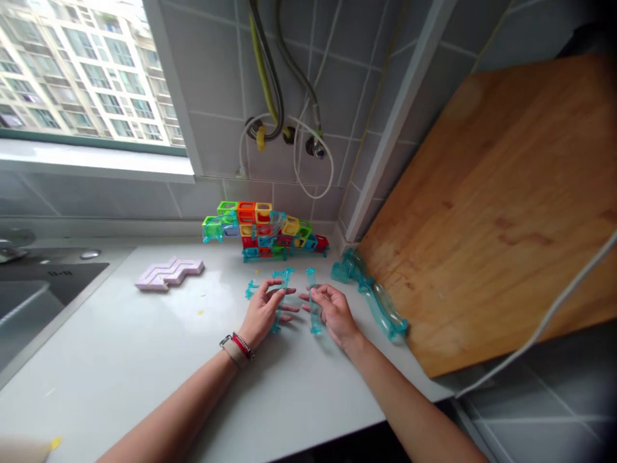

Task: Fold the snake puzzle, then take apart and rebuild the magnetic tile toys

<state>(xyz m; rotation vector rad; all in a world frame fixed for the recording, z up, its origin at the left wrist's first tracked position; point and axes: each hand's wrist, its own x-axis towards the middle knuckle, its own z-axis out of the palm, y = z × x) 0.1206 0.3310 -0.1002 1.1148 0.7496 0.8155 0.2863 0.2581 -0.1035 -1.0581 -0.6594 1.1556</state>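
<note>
Left hand (261, 314) pinching a teal strip (278, 316), right hand (338, 316) pinching a second strip (315, 316).
Colorful toy blocks (263, 229) stand beyond — at eleven o'clock.

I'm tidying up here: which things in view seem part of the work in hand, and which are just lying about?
Seemingly part of the work:
left teal strip, in the left hand
right teal strip, in the right hand
colored block build
teal tubes

Seemingly just lying about:
zigzag block
wooden board
</note>
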